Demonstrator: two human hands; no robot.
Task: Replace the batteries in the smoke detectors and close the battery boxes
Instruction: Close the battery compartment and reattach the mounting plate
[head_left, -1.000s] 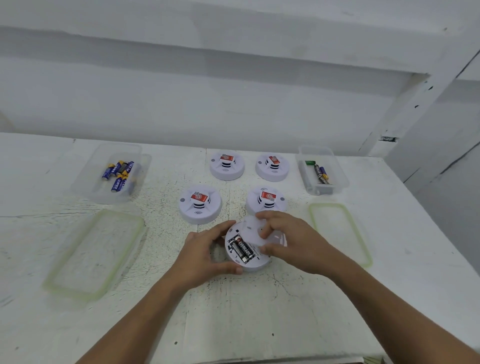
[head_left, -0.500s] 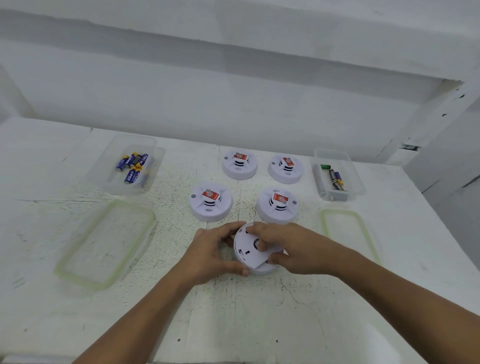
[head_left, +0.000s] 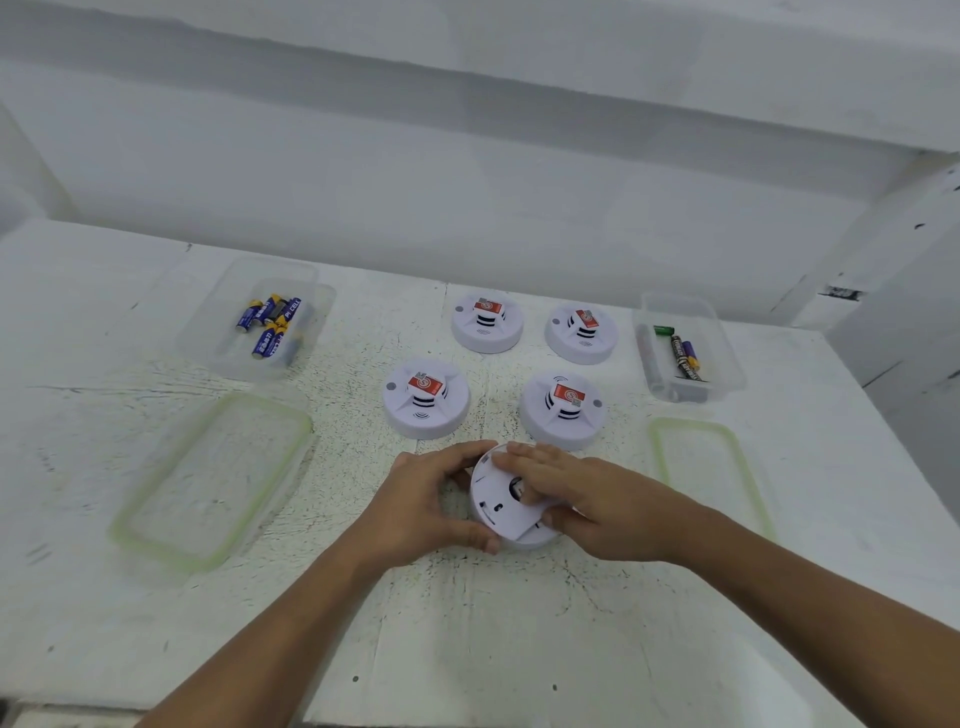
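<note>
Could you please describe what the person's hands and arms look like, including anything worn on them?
The left hand and right hand wear no gloves, and no ring, watch or bracelet shows. The left forearm and right forearm are bare right to the frame's edge, so no sleeves are in view. The nails look short.
</note>
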